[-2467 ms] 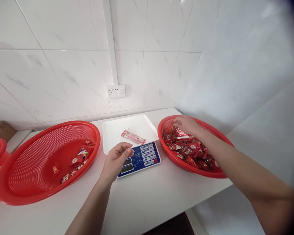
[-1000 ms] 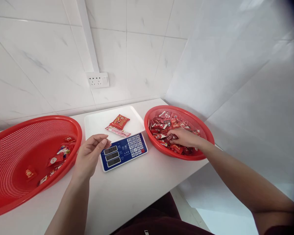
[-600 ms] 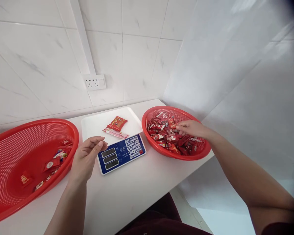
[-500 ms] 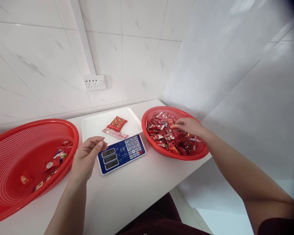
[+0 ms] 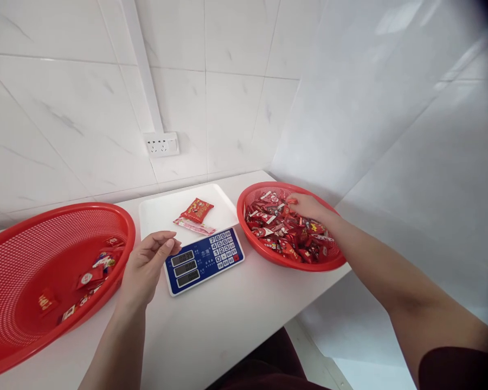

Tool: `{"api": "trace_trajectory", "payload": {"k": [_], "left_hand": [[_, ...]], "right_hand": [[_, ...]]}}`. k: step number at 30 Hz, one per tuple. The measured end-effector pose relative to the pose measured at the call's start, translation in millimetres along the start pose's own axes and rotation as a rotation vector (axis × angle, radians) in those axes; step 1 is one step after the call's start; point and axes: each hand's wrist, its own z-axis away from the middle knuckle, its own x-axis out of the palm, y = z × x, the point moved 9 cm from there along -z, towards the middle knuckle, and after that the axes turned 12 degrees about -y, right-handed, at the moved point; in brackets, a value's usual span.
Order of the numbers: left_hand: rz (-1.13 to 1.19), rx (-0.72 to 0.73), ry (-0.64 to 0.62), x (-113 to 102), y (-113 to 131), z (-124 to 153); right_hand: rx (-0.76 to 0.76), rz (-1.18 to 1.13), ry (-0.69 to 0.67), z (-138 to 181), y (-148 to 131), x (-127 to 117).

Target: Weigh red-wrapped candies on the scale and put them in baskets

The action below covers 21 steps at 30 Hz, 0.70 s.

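My left hand (image 5: pixel 146 265) hovers beside the left end of a digital scale's blue keypad panel (image 5: pixel 205 260). Its fingers are loosely curled, thumb and forefinger slightly apart, with nothing visible in them. On the scale's white pan (image 5: pixel 158 214) lie a red snack packet (image 5: pixel 198 210) and a pink-and-white packet (image 5: pixel 194 225), partly overlapping. At the right, my right hand (image 5: pixel 309 207) reaches into a red plastic basket (image 5: pixel 254 248) heaped with small red wrapped packets (image 5: pixel 284 233). Its fingertips are closed on a small red packet (image 5: pixel 293 201), partly hidden by the fingers.
A larger red basket (image 5: pixel 8 260) stands at the left with several small packets (image 5: pixel 90 277) inside. Everything rests on a white table (image 5: pixel 211 325) against a tiled wall. A wall socket (image 5: pixel 161 144) sits behind the scale. Another wall panel rises at the right.
My right hand has moved slightly within the right basket and its fingers have dipped into the packets, closing on one. My left hand stays almost in place. The view has tilted up a little.
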Motion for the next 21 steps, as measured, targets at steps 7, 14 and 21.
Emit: {"api": "trace_trajectory", "payload": {"k": [7,14,21], "left_hand": [[0.014,-0.012,0.014,-3,-2,-2],[0.059,0.028,0.004,0,2,0],[0.090,0.108,0.063,-16,20,7]], "right_hand": [[0.033,-0.472,0.100,20,1,-33],[-0.161,-0.742,-0.161,21,-100,15],[-0.353,-0.754,-0.526,20,-233,96]]}}
